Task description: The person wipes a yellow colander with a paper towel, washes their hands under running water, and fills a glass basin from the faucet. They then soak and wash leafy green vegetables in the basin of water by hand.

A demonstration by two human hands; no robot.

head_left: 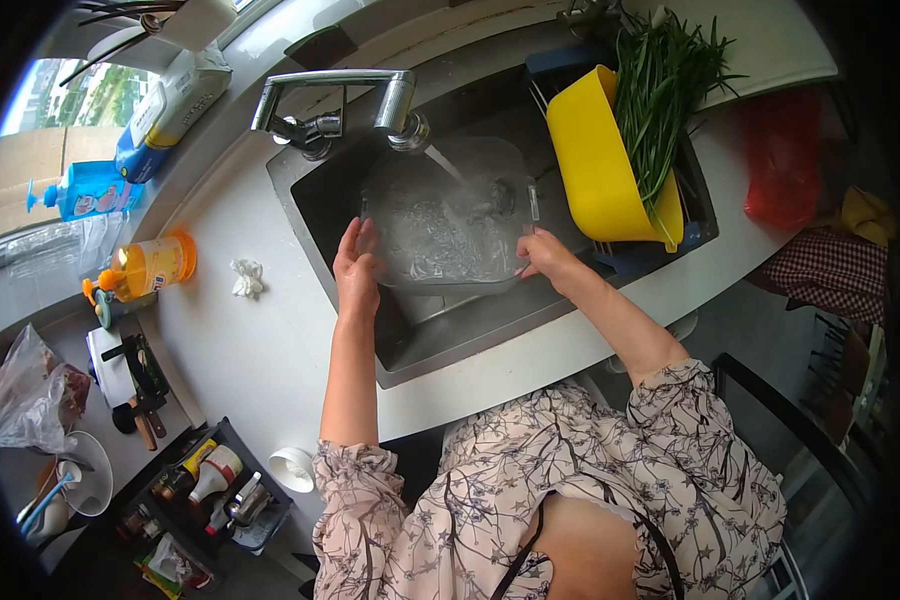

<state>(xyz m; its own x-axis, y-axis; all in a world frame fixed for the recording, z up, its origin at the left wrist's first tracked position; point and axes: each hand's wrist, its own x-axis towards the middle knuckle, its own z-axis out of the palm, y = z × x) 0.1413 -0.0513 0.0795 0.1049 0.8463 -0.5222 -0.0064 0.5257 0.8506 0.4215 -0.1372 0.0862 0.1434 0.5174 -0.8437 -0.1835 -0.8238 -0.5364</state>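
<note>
A clear plastic basin point(450, 284) sits in the dark sink point(410, 350), with rippling water inside it. Water streams into it from the chrome faucet point(395, 110). My left hand point(356, 265) grips the basin's left side, thumb inward and fingers along the outer wall. On the opposite side, my right hand point(547, 252) is closed around the near right part of the rim. To the right, a yellow basket point(595, 150) stands tilted on a rack over the sink, with long green chives point(660, 110) lying in and over it.
A crumpled white tissue point(247, 279) lies on the left counter, near an orange pump bottle point(155, 265) and a blue pump bottle point(85, 190). Knives point(142, 390) and a bottle rack point(210, 490) are at lower left. A red bag point(780, 160) hangs at right.
</note>
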